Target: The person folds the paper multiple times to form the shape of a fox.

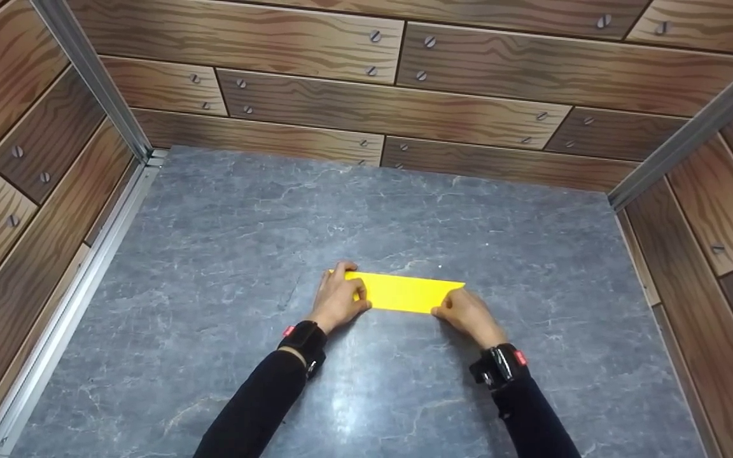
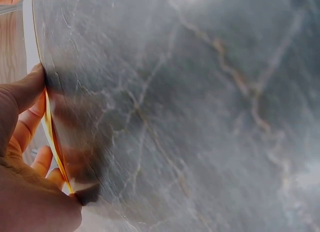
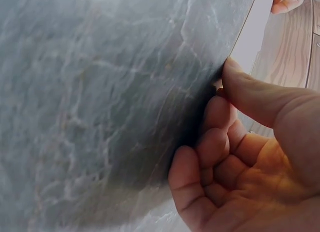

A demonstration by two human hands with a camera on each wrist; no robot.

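Your two forearms reach forward from the near edge of view, angled inward, and both wrists bend over the work. Your left hand [image 1: 338, 299] lies across the left end of a yellow strip [image 1: 401, 294], thumb and bent index finger pinching its near edge, the other fingers reaching toward the far left corner. Your right hand [image 1: 468, 312] grips the right end near its near corner, thumb against forefinger; the right wrist view shows the remaining fingers curled in toward the palm. The strip lies crosswise between your hands, on the grey marbled surface [image 1: 245, 210], its middle uncovered. Behind your hands, each wrist carries a black band [image 1: 306, 343] with a red tag, over dark sleeves [image 1: 252, 401]. Farther out, wood-patterned panels [image 1: 309, 38] stand at the back and both sides, with metal posts [image 1: 96, 70] at the corners.
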